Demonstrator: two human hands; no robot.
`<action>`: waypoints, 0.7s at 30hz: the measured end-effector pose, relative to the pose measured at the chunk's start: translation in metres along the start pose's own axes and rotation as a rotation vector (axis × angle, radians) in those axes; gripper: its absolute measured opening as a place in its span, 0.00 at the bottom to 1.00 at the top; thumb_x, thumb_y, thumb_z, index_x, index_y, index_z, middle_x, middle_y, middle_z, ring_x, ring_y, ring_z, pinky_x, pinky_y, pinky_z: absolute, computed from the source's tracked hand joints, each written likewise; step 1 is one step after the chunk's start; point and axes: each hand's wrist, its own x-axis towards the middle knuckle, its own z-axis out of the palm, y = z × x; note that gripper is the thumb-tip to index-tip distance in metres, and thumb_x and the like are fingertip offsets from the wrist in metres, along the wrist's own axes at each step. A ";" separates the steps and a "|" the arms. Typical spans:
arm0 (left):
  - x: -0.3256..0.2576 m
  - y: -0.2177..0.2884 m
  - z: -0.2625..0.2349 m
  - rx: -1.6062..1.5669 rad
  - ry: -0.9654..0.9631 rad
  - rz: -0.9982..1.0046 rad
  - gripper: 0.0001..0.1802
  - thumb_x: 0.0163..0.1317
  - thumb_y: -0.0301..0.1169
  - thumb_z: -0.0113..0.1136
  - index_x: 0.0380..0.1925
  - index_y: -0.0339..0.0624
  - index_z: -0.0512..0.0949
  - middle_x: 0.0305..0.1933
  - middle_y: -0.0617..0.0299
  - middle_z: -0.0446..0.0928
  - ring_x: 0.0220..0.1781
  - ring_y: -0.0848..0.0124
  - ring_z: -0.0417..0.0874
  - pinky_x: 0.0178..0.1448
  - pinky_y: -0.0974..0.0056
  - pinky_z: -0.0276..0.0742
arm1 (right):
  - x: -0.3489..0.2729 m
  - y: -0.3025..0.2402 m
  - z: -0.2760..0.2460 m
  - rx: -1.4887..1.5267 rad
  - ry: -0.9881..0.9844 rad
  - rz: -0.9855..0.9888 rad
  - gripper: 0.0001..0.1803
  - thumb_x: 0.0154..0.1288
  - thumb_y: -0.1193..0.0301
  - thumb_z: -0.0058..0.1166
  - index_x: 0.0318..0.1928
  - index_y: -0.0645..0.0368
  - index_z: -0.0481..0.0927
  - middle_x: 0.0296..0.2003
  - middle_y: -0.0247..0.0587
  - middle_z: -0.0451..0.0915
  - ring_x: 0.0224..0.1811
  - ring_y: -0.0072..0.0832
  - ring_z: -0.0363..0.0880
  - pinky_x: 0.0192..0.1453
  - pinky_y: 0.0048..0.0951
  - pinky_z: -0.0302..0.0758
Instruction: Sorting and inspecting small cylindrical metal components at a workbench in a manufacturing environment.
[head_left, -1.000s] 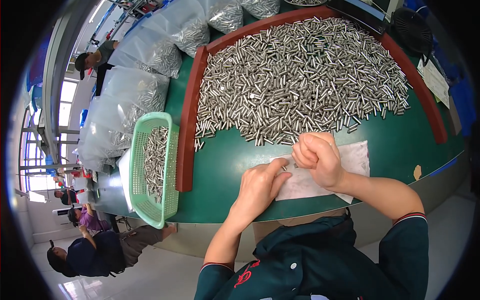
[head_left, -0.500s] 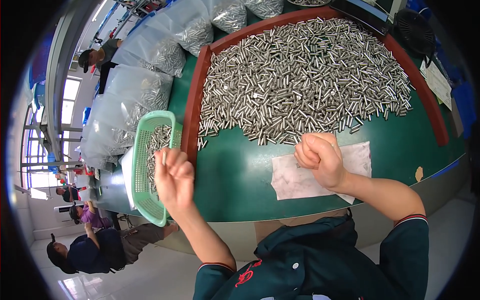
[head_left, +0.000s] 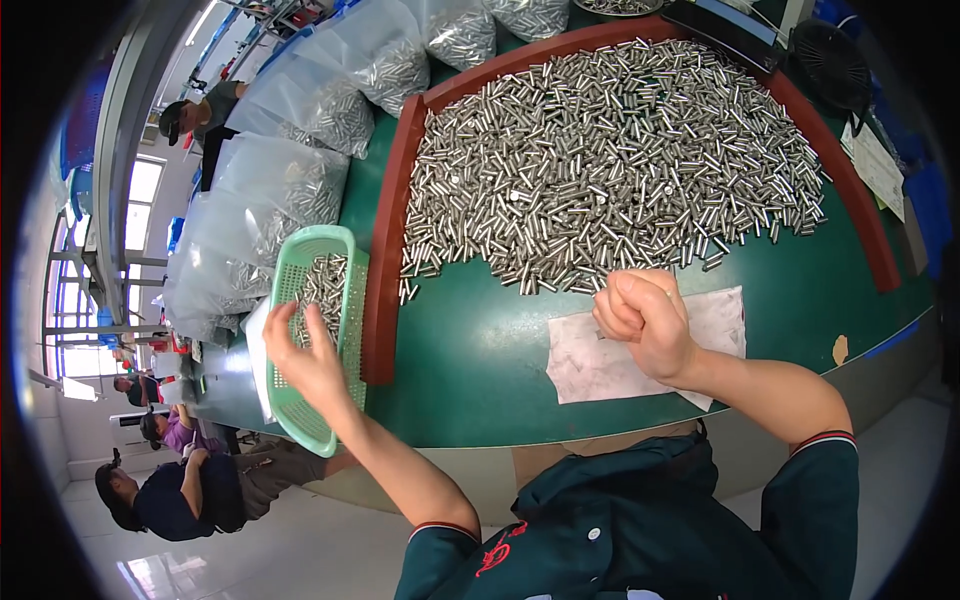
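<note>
My left hand [head_left: 312,362] is over the green perforated basket [head_left: 345,235], its thumb and fingers spread with nothing seen between them. Many small metal pins [head_left: 322,292] lie in that basket. My right hand [head_left: 648,325] is curled into a fist above a stained white cloth [head_left: 590,365]. What the fist holds, if anything, is hidden by the fingers. Just beyond it spreads a wide heap of short shiny metal pins [head_left: 610,160] on the green tabletop [head_left: 460,345].
A dark red wooden frame [head_left: 385,260] borders the heap on the left, back and right. Clear plastic bags [head_left: 340,110] full of pins line the far left. A black fan [head_left: 828,62] stands at the back right. Other people [head_left: 190,495] are at the left.
My left hand has moved left over the basket and its fingers have opened; the pin it pinched is gone from them. My right fist has stayed nearly still.
</note>
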 end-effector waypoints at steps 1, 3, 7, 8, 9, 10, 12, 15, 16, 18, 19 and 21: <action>-0.005 0.029 0.010 -0.160 -0.053 -0.041 0.07 0.49 0.27 0.59 0.22 0.34 0.72 0.33 0.52 0.72 0.38 0.61 0.72 0.44 0.61 0.66 | 0.000 0.001 -0.001 -0.015 0.015 -0.003 0.20 0.60 0.66 0.35 0.11 0.55 0.53 0.07 0.29 0.52 0.11 0.16 0.44 0.16 0.21 0.44; -0.017 0.081 0.026 -0.435 -0.304 0.020 0.09 0.46 0.23 0.61 0.15 0.34 0.70 0.24 0.57 0.72 0.29 0.66 0.71 0.35 0.64 0.66 | 0.000 0.000 -0.005 -0.021 0.014 0.001 0.20 0.60 0.66 0.35 0.11 0.55 0.53 0.07 0.29 0.52 0.11 0.16 0.44 0.16 0.21 0.44; -0.042 0.122 0.056 -0.583 -0.563 0.261 0.17 0.45 0.17 0.54 0.38 0.38 0.74 0.37 0.54 0.71 0.36 0.60 0.71 0.42 0.61 0.68 | -0.001 -0.001 -0.003 -0.016 0.009 -0.009 0.20 0.60 0.66 0.35 0.11 0.55 0.53 0.08 0.29 0.52 0.11 0.17 0.45 0.16 0.21 0.44; -0.046 0.129 0.056 -0.570 -0.608 0.275 0.19 0.44 0.14 0.50 0.40 0.37 0.73 0.39 0.53 0.68 0.38 0.60 0.70 0.43 0.61 0.68 | -0.001 -0.001 -0.001 -0.014 0.010 -0.006 0.20 0.60 0.66 0.35 0.11 0.55 0.53 0.08 0.29 0.52 0.11 0.17 0.45 0.16 0.21 0.44; -0.050 0.134 0.055 -0.536 -0.610 0.320 0.20 0.43 0.13 0.47 0.40 0.36 0.72 0.40 0.53 0.66 0.38 0.59 0.70 0.42 0.61 0.68 | -0.001 -0.002 -0.002 -0.014 0.012 -0.007 0.20 0.60 0.66 0.35 0.11 0.55 0.53 0.08 0.29 0.52 0.11 0.17 0.45 0.16 0.21 0.44; -0.053 0.133 0.055 -0.514 -0.613 0.359 0.21 0.42 0.12 0.47 0.41 0.36 0.72 0.41 0.52 0.66 0.39 0.59 0.70 0.42 0.61 0.69 | -0.001 -0.003 -0.002 0.018 0.002 0.006 0.20 0.60 0.68 0.34 0.11 0.56 0.54 0.09 0.28 0.53 0.12 0.16 0.46 0.17 0.20 0.46; -0.059 0.131 0.052 -0.505 -0.639 0.391 0.21 0.42 0.12 0.49 0.40 0.36 0.73 0.41 0.53 0.66 0.39 0.60 0.70 0.41 0.62 0.70 | -0.002 -0.003 -0.003 0.052 -0.003 0.017 0.19 0.60 0.71 0.33 0.12 0.56 0.54 0.09 0.28 0.54 0.13 0.15 0.48 0.18 0.20 0.47; -0.071 0.124 0.049 -0.512 -0.621 0.391 0.19 0.43 0.14 0.52 0.39 0.36 0.73 0.39 0.55 0.68 0.36 0.62 0.71 0.39 0.62 0.70 | -0.001 -0.002 -0.004 0.061 -0.008 0.011 0.19 0.61 0.71 0.33 0.12 0.57 0.54 0.10 0.28 0.55 0.13 0.14 0.48 0.18 0.20 0.47; -0.072 0.123 0.048 -0.518 -0.618 0.375 0.18 0.43 0.15 0.53 0.38 0.36 0.73 0.38 0.56 0.68 0.35 0.62 0.71 0.38 0.62 0.70 | -0.001 -0.002 -0.003 0.026 0.003 0.007 0.20 0.60 0.69 0.34 0.11 0.56 0.54 0.09 0.28 0.54 0.12 0.15 0.47 0.17 0.20 0.46; -0.073 0.123 0.046 -0.510 -0.596 0.375 0.17 0.44 0.16 0.54 0.38 0.36 0.73 0.36 0.57 0.70 0.33 0.63 0.72 0.37 0.63 0.70 | -0.001 -0.001 -0.004 -0.008 0.013 0.003 0.20 0.59 0.67 0.35 0.11 0.55 0.54 0.08 0.29 0.53 0.11 0.16 0.45 0.17 0.21 0.45; -0.074 0.123 0.046 -0.526 -0.571 0.313 0.16 0.44 0.16 0.54 0.37 0.36 0.73 0.35 0.56 0.71 0.33 0.63 0.72 0.37 0.64 0.70 | -0.001 -0.002 -0.004 0.019 0.001 0.006 0.20 0.60 0.69 0.34 0.11 0.55 0.54 0.09 0.28 0.53 0.12 0.15 0.46 0.17 0.20 0.46; -0.076 0.120 0.047 -0.528 -0.545 0.213 0.15 0.43 0.18 0.59 0.35 0.36 0.73 0.33 0.56 0.72 0.31 0.64 0.73 0.35 0.65 0.70 | -0.002 -0.003 -0.004 0.046 -0.012 0.010 0.19 0.61 0.71 0.33 0.12 0.56 0.53 0.10 0.27 0.54 0.13 0.14 0.47 0.18 0.19 0.46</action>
